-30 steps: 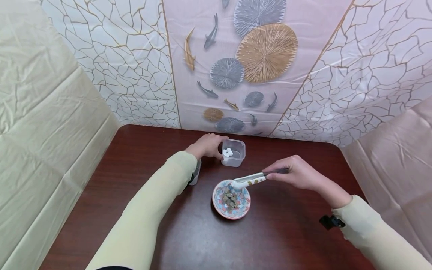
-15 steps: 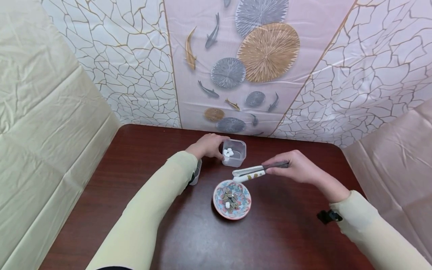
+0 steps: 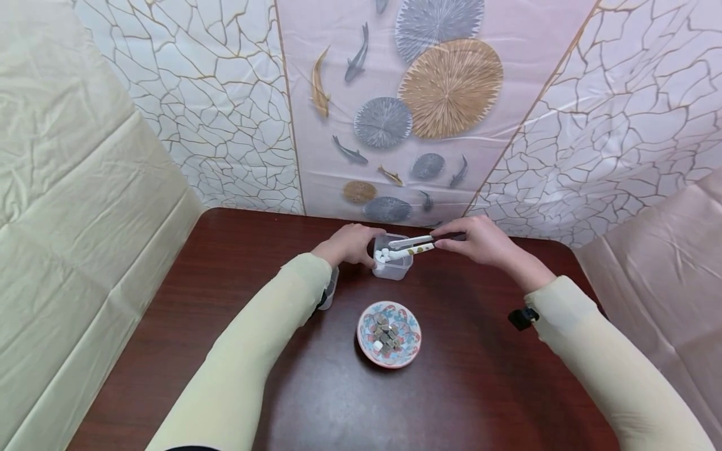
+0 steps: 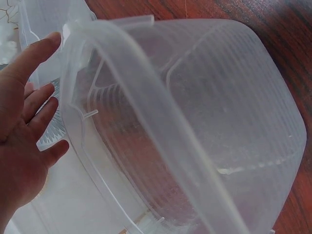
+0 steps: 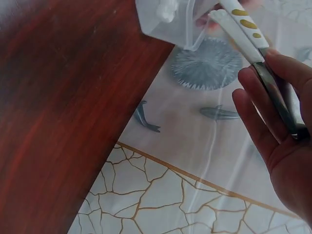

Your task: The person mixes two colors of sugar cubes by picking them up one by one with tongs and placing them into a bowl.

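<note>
My left hand [image 3: 351,243] holds the left side of a clear plastic container [image 3: 392,273], thumb at its front and fingers at its back. Several small white pieces [image 3: 382,255] lie inside, on the left. My right hand [image 3: 476,240] pinches white-armed tongs [image 3: 416,250] with gold spots and a dark metal end. The tongs stand slightly apart, their tips over the container beside the white pieces. In front sits a patterned bowl [image 3: 412,341] with brownish-green pieces [image 3: 386,331] and one white cube [image 3: 377,346].
A second clear container [image 3: 329,293] stands under my left wrist, partly hidden by the sleeve; it fills the left wrist view as a see-through tub [image 4: 239,102]. Behind the dark red table [image 3: 479,388] hangs a patterned cloth [image 3: 445,88]; plain cloth covers both sides.
The tongs have left the bowl, opened, and moved back over the container with my right hand. A white cube now shows in the bowl. My left hand has stayed at the container.
</note>
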Available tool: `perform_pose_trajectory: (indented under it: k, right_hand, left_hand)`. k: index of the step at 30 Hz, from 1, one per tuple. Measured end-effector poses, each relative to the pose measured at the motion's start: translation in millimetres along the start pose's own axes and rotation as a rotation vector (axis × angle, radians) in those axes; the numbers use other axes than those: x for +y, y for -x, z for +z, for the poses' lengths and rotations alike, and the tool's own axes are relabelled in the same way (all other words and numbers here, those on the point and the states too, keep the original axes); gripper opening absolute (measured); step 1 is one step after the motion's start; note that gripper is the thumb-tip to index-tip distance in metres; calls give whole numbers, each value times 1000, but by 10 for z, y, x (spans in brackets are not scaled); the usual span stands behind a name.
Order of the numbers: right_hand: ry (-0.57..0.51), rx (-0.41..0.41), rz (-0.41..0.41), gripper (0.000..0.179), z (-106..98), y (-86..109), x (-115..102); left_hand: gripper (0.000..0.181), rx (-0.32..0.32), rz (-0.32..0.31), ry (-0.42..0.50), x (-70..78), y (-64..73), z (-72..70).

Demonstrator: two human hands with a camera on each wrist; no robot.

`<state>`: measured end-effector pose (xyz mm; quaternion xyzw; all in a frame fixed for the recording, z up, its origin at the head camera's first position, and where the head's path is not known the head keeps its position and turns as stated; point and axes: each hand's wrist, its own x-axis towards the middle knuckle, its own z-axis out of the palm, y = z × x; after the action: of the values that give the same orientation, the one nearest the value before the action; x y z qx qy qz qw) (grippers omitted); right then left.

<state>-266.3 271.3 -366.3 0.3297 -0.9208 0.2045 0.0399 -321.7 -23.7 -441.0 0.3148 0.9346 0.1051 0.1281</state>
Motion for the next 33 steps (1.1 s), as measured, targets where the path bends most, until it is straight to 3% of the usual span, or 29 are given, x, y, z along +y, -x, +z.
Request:
perform_pose_trajectory:
  k: [8, 15, 24, 33]
  right_hand:
    - [47, -120, -30, 22, 107, -225, 50]
    - [37, -160, -59, 20, 187, -302, 32]
    - [42, -135, -120, 19, 271, -351, 32]
    - [53, -108, -157, 22, 331, -268, 30]
  left_hand:
    - [86, 9, 12, -21, -16, -21, 18]
    - [85, 14, 25, -38, -18, 0, 3]
    - [86, 16, 22, -43, -8, 13, -13]
    - [86, 5, 15, -43, -15, 15, -14]
